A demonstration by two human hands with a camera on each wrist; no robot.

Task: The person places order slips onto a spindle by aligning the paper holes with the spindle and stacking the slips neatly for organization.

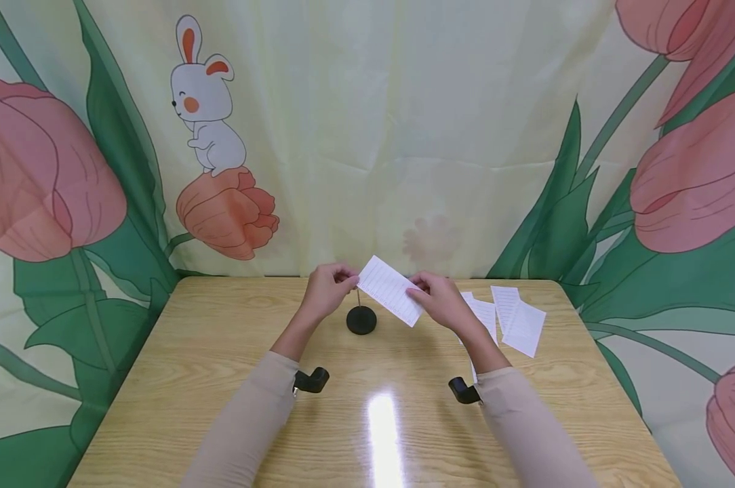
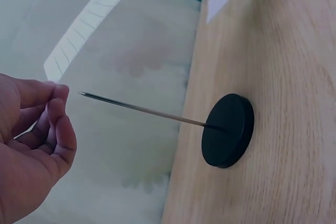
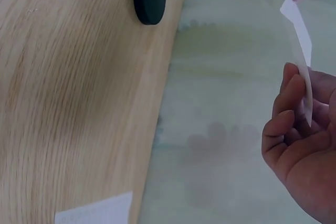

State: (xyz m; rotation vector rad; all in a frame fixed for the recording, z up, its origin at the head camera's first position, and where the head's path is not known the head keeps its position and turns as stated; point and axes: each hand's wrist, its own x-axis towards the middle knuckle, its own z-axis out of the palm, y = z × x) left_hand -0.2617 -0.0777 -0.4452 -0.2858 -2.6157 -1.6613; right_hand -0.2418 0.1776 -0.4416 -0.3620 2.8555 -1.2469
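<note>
A lined slip of paper (image 1: 392, 290) is stretched between both hands above the table. My left hand (image 1: 329, 293) pinches its upper left corner between thumb and fingers. At the opposite end my right hand (image 1: 439, 298) pinches the paper's right edge. Below the slip stands a bill spike with a round black base (image 1: 361, 320). Its thin metal rod (image 2: 142, 109) points up, and the bare tip lies close beside my left fingertips, apart from them in the left wrist view. In the right wrist view the slip (image 3: 302, 51) is seen nearly edge-on and slightly bent.
Several more paper slips (image 1: 524, 328) lie on the wooden table (image 1: 221, 379) to the right, partly behind my right forearm. A curtain (image 1: 355, 135) printed with tulips and a rabbit hangs behind the table's far edge. Black wrist mounts (image 1: 311, 380) stick out from both sleeves.
</note>
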